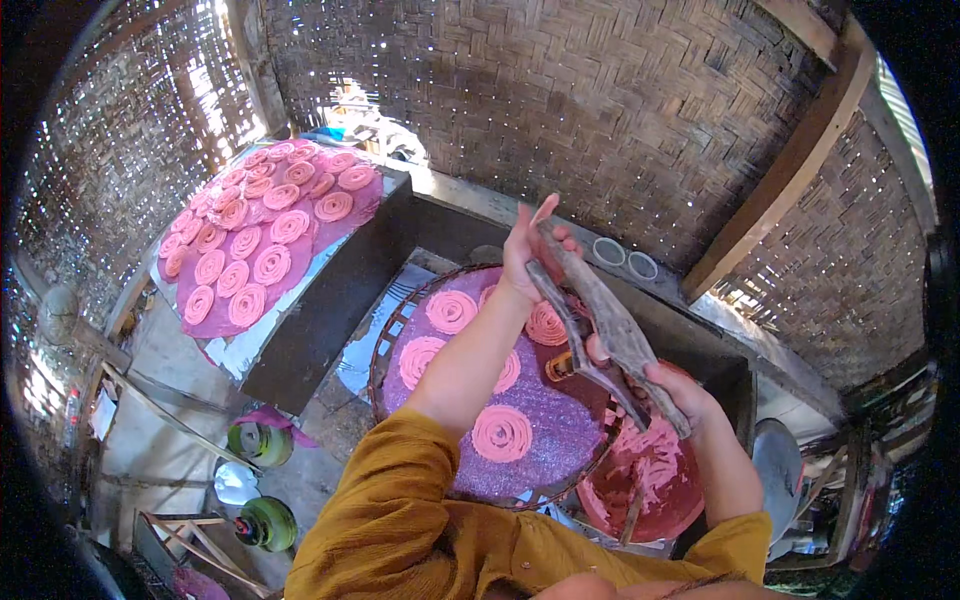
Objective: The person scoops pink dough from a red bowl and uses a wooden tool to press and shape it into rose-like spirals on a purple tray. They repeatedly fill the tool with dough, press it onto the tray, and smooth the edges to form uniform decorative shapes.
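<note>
I hold a weathered grey wooden press (612, 318) of two long arms slantwise over a round tray. My left hand (530, 250) is closed round its far ends, thumb side up. My right hand (685, 395) grips the near right end. An orange-brown part (559, 367) shows beside the darker arm; its join to the press is hidden. Under the press, the woven tray (376, 365) carries a purple sheet (545, 440) with several pink dough spirals (502, 433). Below my right hand, a red basin (655, 510) contains pink dough (650, 450) and a stick (633, 515).
At the far left, many pink spirals (271, 264) lie on another purple-covered surface beside a dark trough wall (330, 300). Two green gas cylinders (268, 523) stand on the left floor. Two white rings (626, 260) rest on the back ledge. A wooden post (780, 185) leans against the woven wall (600, 110).
</note>
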`<state>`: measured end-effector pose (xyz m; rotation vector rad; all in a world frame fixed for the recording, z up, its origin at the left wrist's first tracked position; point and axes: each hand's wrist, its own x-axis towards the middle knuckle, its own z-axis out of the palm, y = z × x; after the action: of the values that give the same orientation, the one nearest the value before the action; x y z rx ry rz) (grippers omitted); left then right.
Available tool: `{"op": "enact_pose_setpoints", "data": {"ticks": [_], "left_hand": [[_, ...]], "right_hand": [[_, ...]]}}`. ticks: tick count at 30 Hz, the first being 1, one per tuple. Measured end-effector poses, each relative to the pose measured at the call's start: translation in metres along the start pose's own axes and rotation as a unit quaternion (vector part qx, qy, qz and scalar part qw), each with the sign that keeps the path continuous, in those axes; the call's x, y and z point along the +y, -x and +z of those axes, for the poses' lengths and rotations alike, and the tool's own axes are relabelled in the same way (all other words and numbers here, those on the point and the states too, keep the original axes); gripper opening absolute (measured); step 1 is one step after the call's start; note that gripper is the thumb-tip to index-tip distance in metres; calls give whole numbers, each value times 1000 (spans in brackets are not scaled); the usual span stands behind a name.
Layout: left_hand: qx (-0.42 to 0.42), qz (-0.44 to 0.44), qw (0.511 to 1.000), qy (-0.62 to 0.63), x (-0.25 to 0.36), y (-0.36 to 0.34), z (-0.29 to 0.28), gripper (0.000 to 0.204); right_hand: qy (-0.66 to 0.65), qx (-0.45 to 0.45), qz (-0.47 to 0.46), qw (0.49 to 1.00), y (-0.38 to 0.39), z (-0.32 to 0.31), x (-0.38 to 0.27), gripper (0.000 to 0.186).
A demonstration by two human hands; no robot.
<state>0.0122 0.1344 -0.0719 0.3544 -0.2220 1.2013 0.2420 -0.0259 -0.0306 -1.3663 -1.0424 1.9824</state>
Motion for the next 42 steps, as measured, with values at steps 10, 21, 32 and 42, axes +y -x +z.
{"op": "enact_pose_setpoints", "data": {"ticks": [10, 21, 32, 42], "left_hand": [[27, 57, 998, -29, 11, 26, 8, 40], [5, 62, 998, -10, 19, 26, 47, 38], [-23, 78, 996, -21, 17, 28, 72, 37], [-16, 77, 995, -59, 37, 45, 92, 30]], "right_hand": [[153, -45, 12, 987, 8, 6, -16, 52], [255, 43, -96, 961, 35, 31, -36, 61], [303, 87, -95, 944, 54, 36, -42, 53], [266, 25, -96, 959, 52, 51, -36, 32]]}}
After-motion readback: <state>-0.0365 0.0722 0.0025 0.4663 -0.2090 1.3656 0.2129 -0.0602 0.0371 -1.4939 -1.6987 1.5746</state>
